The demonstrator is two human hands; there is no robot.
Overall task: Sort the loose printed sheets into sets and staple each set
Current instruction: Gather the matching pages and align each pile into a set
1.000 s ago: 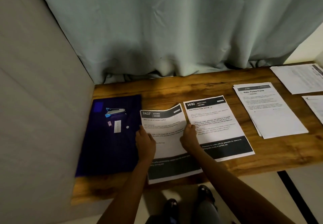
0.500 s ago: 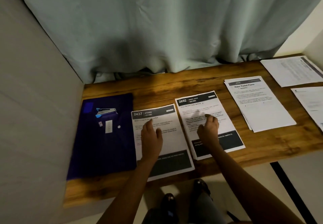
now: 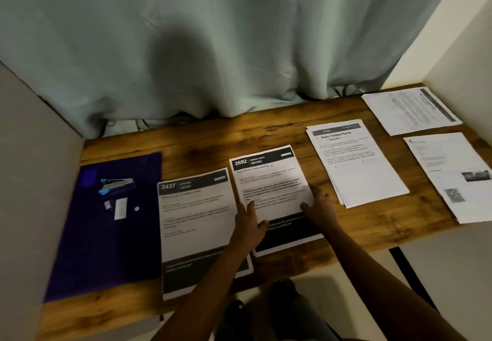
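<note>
Wood surface (image 3: 202, 143) before a curtain (image 3: 239, 47): both grips are slack with fingers straight, the left hand (image 3: 250, 225) on the left edge and the right hand (image 3: 320, 207) on the right edge of the 2692 sheet (image 3: 266, 181). Just beside it on the left lies the 2437 sheet (image 3: 197, 218), a stack (image 3: 359, 170) lies near on the right, and the stapler (image 3: 117, 185) rests on a purple folder (image 3: 106, 247) at far left.

back: pale green curtain (image 3: 239, 47) | left: grey wall (image 3: 32, 181) | right: cream wall (image 3: 458, 42) | wooden table (image 3: 202, 138) | dim light, pale floor (image 3: 439, 274)
</note>
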